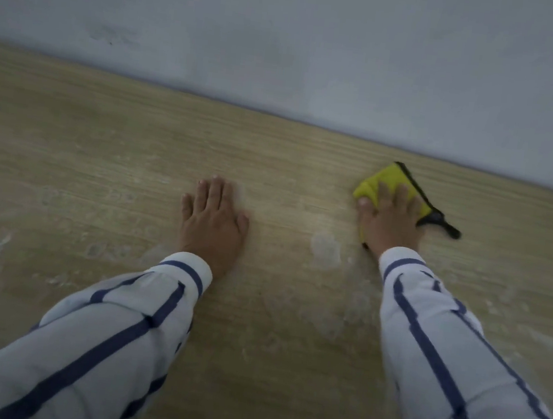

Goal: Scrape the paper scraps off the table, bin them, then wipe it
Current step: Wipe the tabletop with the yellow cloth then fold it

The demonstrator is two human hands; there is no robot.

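Cloth (379, 183): yellow with a black edge, folded, flat on the table (102, 155) at far right, near the wall (287, 38). Right hand (390, 222) lies on top, fingers spread and roughly straight, pressing down rather than gripping it. Left hand (213, 219) is flat on the bare wood mid-table, palm down, holding nothing, well apart from the cloth.

Step looks like the wipe. No loose scraps or bin in view, so scrape and bin are probably done. Whitish smears (325, 249) show just beside the right wrist, with more patches toward the near and left areas.

Next move calls for firm downward pressure, dragging the cloth back over those smears in overlapping passes, with the left hand as a brace.
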